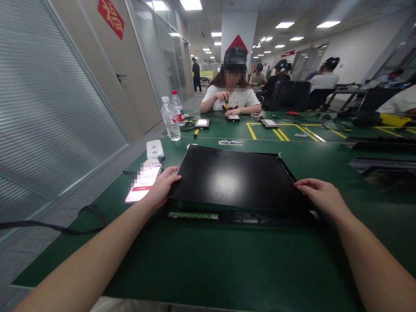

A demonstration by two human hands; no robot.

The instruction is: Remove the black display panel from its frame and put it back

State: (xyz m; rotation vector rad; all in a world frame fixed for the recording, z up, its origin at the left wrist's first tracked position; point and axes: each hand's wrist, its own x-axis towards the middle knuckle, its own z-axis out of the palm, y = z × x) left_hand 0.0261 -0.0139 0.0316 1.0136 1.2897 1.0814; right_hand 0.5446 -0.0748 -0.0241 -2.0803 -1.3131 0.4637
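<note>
A flat black display panel [208, 173] with a round glare on it lies slightly tilted over a black frame [260, 219]. My left hand [164, 184] grips the panel's left edge, thumb on top and fingers underneath. At the right edge my right hand [320, 195] is closed in a pinch; its fingertips are where panel and frame meet. Along the near side of the frame, a narrow green circuit board [193, 216] shows below the panel. The panel hides the rest of the frame's inside.
Left of the panel lie a lit phone [143, 184] and a white power bank [155, 149]. Two water bottles [171, 119] stand behind them. Across the green table [227, 264] a person [230, 93] holds a screwdriver over a hard drive [233, 118]. Dark frame parts [383, 164] lie right.
</note>
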